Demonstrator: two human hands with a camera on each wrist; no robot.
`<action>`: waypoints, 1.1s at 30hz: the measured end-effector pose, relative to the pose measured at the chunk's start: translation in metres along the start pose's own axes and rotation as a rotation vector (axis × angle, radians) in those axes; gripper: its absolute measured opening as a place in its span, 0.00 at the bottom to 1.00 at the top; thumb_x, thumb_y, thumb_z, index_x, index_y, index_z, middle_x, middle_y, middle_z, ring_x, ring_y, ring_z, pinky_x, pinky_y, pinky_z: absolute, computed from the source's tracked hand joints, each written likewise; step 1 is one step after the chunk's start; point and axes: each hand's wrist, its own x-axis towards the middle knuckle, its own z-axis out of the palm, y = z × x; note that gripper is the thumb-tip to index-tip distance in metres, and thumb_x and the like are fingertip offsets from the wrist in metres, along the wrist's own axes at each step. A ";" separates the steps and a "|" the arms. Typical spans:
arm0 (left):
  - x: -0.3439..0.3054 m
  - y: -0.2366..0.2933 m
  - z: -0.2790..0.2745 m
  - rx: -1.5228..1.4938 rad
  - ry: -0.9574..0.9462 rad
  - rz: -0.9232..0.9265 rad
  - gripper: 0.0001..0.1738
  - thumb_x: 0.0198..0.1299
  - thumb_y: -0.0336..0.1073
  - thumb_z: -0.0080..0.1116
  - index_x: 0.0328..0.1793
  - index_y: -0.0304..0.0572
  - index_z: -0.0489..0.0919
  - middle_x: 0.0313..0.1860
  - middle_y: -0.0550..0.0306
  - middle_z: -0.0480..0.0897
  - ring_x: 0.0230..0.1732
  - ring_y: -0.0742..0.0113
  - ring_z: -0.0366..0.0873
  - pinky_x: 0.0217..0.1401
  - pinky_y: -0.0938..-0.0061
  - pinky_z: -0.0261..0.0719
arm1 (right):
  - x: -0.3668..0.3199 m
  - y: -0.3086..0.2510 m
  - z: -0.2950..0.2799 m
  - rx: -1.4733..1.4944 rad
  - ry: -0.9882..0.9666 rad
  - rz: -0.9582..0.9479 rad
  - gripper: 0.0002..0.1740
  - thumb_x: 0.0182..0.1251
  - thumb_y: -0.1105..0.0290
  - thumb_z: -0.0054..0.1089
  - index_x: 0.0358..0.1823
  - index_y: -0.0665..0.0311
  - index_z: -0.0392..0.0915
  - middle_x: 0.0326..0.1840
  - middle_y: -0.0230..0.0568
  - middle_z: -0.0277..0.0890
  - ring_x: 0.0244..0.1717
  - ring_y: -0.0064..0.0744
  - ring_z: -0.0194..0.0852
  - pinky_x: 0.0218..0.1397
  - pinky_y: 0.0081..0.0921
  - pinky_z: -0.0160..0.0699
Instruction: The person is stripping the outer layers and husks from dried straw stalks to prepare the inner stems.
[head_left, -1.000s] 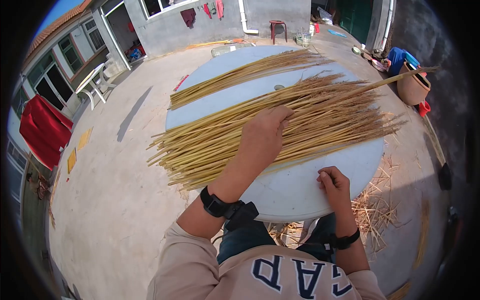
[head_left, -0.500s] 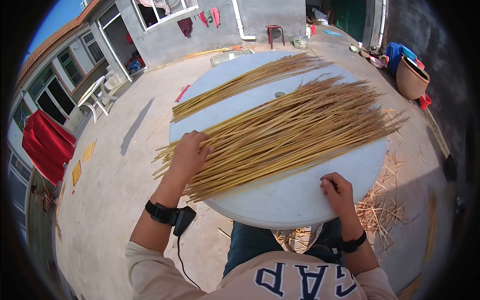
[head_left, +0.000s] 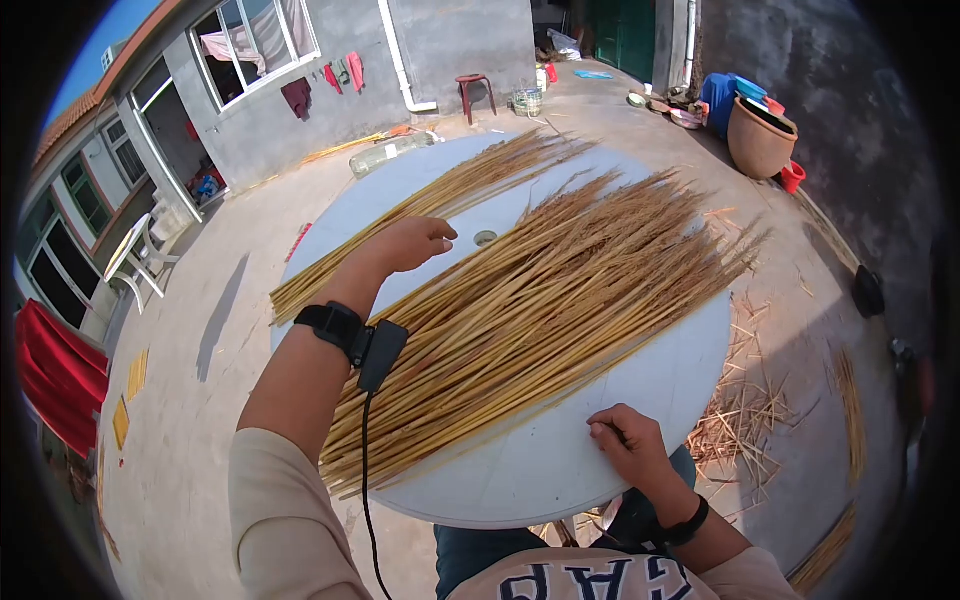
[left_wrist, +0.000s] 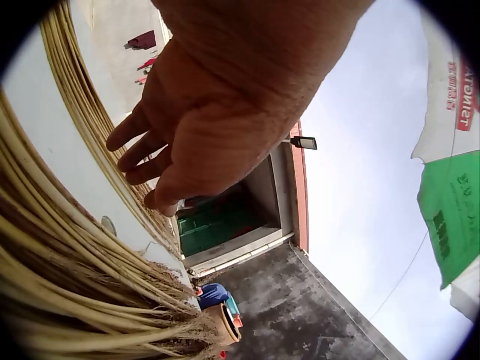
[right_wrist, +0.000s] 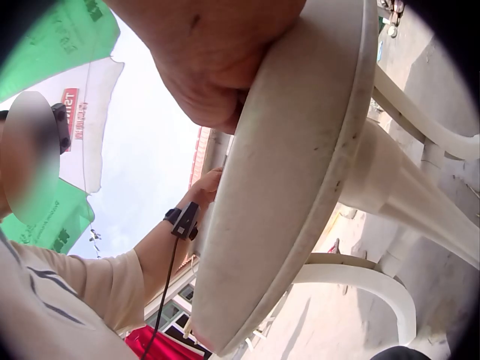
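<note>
A wide spread of yellow stalks with brown feathery heads lies across the round pale table. Beyond it is a narrower row of similar stalks. The left hand is over the near side of that row, at the strip between the two groups; in the left wrist view its fingers are relaxed and apart, and the hand holds nothing visible. At the near right edge, the right hand rests on the tabletop with loosely curled fingers; the right wrist view shows its underside against the table.
A dark round fitting sits in the tabletop between the stalk groups. Broken straw litters the ground at the right. Past the table are a clear container, a red stool and a clay pot. A cable hangs from the left wrist device.
The left hand has moved from the middle of the large spread to its stalk ends, then away toward the far row. The right hand stays at the table edge. The head view has shifted.
</note>
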 end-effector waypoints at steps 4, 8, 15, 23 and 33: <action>0.084 0.019 0.022 0.158 0.117 0.115 0.14 0.57 0.38 0.55 0.48 0.42 0.79 0.45 0.49 0.80 0.47 0.53 0.77 0.50 0.65 0.73 | 0.001 -0.005 -0.005 -0.020 -0.023 0.007 0.04 0.58 0.75 0.58 0.35 0.66 0.76 0.29 0.41 0.74 0.25 0.34 0.73 0.29 0.24 0.71; 0.151 0.015 0.046 0.314 0.222 0.149 0.10 0.54 0.39 0.57 0.38 0.43 0.82 0.38 0.49 0.82 0.43 0.53 0.78 0.45 0.61 0.75 | 0.003 -0.007 -0.008 -0.023 -0.031 -0.020 0.05 0.58 0.74 0.58 0.36 0.64 0.75 0.29 0.41 0.74 0.26 0.37 0.74 0.29 0.25 0.72; 0.191 0.024 0.078 0.466 0.187 -0.074 0.11 0.53 0.37 0.56 0.36 0.38 0.82 0.38 0.45 0.81 0.41 0.48 0.78 0.42 0.60 0.77 | 0.004 -0.004 -0.011 0.030 -0.025 -0.060 0.05 0.57 0.75 0.59 0.36 0.65 0.77 0.27 0.41 0.73 0.26 0.35 0.74 0.29 0.24 0.72; 0.206 0.004 0.094 0.391 0.166 -0.126 0.13 0.53 0.36 0.50 0.35 0.33 0.80 0.37 0.38 0.80 0.40 0.43 0.77 0.43 0.57 0.75 | 0.004 -0.003 -0.014 0.051 -0.045 -0.117 0.05 0.58 0.75 0.57 0.36 0.66 0.74 0.29 0.43 0.73 0.27 0.42 0.74 0.29 0.29 0.74; 0.143 0.018 0.040 -0.226 1.039 0.041 0.07 0.58 0.31 0.50 0.37 0.36 0.69 0.25 0.46 0.79 0.27 0.53 0.79 0.31 0.65 0.74 | 0.002 -0.002 -0.009 0.074 0.013 -0.099 0.04 0.59 0.75 0.56 0.35 0.65 0.75 0.30 0.45 0.74 0.29 0.43 0.74 0.32 0.29 0.73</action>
